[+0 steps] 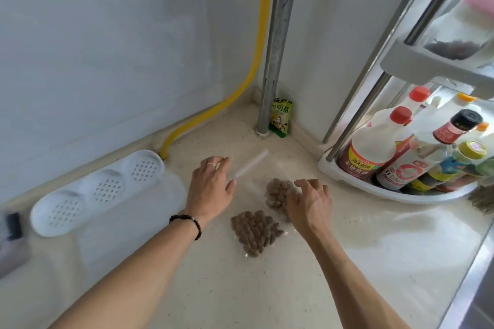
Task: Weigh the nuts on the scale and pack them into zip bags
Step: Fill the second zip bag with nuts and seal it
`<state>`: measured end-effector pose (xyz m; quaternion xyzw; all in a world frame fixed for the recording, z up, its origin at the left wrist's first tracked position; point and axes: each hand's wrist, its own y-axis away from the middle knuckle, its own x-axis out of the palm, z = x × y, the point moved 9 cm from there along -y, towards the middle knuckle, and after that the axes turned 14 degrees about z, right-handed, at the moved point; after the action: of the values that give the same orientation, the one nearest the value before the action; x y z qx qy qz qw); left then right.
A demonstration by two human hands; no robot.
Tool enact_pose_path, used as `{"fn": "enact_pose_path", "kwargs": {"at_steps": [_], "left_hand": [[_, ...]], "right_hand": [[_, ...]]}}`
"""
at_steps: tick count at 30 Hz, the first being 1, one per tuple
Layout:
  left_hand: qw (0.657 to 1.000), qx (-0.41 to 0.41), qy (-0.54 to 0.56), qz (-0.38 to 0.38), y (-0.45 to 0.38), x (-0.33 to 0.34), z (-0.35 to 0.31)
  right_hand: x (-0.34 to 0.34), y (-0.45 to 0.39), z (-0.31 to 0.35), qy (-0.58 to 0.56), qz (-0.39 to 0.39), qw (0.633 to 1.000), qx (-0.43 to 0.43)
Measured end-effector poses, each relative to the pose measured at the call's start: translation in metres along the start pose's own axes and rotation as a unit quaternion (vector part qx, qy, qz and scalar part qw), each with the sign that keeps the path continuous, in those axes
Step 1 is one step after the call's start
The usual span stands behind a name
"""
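Brown nuts (278, 195) under right hand (311, 204)

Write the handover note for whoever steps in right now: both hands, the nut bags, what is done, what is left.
Left hand: fingers relaxed, at the zip strip of the far zip bag, holding nothing that I can make out.
Right hand: fingers bent down onto the nuts in the far bag, pressing it against the countertop.
Near bag of nuts: lies flat on the countertop, just in front of the far one, untouched.
Done: both portions are in bags.
Left: the far bag's zip looks ready to be closed; I cannot tell whether either seal is shut. No scale is in view.
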<state>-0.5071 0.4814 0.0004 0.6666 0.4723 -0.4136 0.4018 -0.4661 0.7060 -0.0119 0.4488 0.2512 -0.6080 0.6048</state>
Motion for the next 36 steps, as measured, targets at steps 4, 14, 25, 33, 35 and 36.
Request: {"fn": "enact_pose_path", "kwargs": {"at_steps": [4,14,25,33,35,36], "left_hand": [[0.998,-0.01,-0.054,-0.021,0.063,-0.018,0.045],[0.973,-0.203,-0.08,0.072,0.168,0.006,0.18],[0.993,-0.114,-0.019,-0.017,0.173,-0.012,0.17],[0.974,-0.182,0.089,-0.098,0.197,-0.09,0.193],[0.966,-0.193,0.127,-0.114,0.213,-0.111,0.201],[0.961,-0.199,0.15,-0.119,0.224,-0.119,0.207]], "right_hand": [[0.031,0.014,0.085,0.006,0.044,0.992,-0.115],[0.128,0.027,0.201,0.033,0.188,0.97,-0.152],[0.143,0.015,0.2,-0.172,0.202,0.954,-0.137],[0.09,0.059,0.249,-0.268,0.277,0.893,-0.232],[0.081,0.076,0.261,-0.287,0.281,0.884,-0.24],[0.078,0.085,0.265,-0.296,0.278,0.882,-0.238]]}}
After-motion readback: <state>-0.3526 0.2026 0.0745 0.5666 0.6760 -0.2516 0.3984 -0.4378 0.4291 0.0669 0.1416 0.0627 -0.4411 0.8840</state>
